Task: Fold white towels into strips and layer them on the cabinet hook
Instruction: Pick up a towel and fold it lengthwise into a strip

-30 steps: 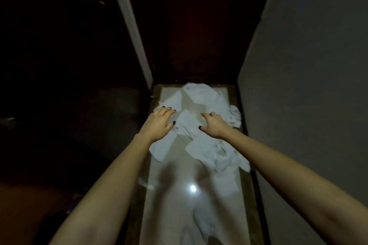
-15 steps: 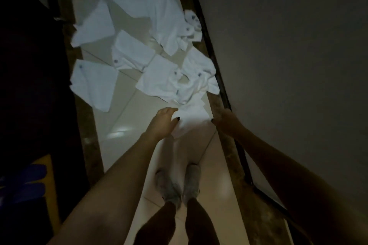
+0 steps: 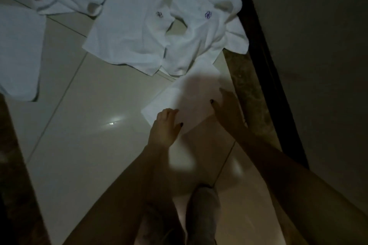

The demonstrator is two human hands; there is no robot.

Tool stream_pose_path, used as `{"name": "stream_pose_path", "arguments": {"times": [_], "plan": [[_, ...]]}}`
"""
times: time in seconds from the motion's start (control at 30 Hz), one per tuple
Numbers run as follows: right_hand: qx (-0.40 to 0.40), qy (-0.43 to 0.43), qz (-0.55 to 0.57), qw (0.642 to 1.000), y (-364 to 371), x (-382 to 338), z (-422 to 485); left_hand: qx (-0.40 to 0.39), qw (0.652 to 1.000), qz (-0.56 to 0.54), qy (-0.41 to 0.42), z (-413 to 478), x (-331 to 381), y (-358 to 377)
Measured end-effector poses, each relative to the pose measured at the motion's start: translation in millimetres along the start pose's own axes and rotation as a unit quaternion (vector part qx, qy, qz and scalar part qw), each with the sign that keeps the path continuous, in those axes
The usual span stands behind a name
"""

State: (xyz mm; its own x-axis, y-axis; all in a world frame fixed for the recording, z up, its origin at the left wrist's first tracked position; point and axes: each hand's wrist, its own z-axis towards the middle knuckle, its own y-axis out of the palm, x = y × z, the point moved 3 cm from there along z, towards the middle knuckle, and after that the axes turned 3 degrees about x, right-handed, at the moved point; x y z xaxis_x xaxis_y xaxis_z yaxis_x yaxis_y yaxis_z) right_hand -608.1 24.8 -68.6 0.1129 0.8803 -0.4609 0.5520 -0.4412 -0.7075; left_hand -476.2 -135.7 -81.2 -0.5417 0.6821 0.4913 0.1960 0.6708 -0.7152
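Head view: a person stoops over a glossy cream tiled floor (image 3: 89,145), left hand (image 3: 165,125) and right hand (image 3: 229,107) touching opposite edges of the nearest flat white towel (image 3: 191,97), which lies by the floor's brown stone border (image 3: 245,77). The dim light hides whether either grip pinches the cloth or merely presses it. Beyond lie more loose white towels (image 3: 129,26), some crumpled. No folded strip or cabinet hook shows, so the job looks barely begun.

Flat towel (image 3: 191,95) on floor (image 3: 89,145), before towel heap (image 3: 139,32); wall (image 3: 318,45) right
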Motion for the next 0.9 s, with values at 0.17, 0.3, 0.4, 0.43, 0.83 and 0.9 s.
{"name": "stream_pose_path", "arguments": {"times": [0.17, 0.3, 0.4, 0.43, 0.83, 0.9], "plan": [[0.095, 0.042, -0.097, 0.99, 28.8, 29.6, 47.4, 0.14, 0.989, 0.043, 0.025, 30.4, -23.4, 37.4], [0.073, 0.037, 0.024, 0.996, 24.7, 23.5, 35.7, 0.105, 0.992, 0.073, 0.025, 34.2, -17.2, 26.5], [0.069, 0.036, 0.125, 0.989, -9.2, -4.7, 4.2, 0.07, 0.993, -0.063, -0.069, 15.2, -3.6, -12.7], [0.066, 0.033, 0.148, 0.986, -25.2, -19.6, -8.2, 0.067, 0.989, -0.099, -0.086, 3.6, 4.1, -29.9], [-0.02, -0.094, 0.196, 0.976, -266.9, -251.4, -215.1, 0.019, 0.976, -0.193, 0.102, -137.7, 198.7, -341.1], [0.001, -0.131, 0.22, 0.967, -316.5, -288.3, -252.1, 0.024, 0.97, -0.221, 0.099, -164.7, 229.5, -396.9]]}}
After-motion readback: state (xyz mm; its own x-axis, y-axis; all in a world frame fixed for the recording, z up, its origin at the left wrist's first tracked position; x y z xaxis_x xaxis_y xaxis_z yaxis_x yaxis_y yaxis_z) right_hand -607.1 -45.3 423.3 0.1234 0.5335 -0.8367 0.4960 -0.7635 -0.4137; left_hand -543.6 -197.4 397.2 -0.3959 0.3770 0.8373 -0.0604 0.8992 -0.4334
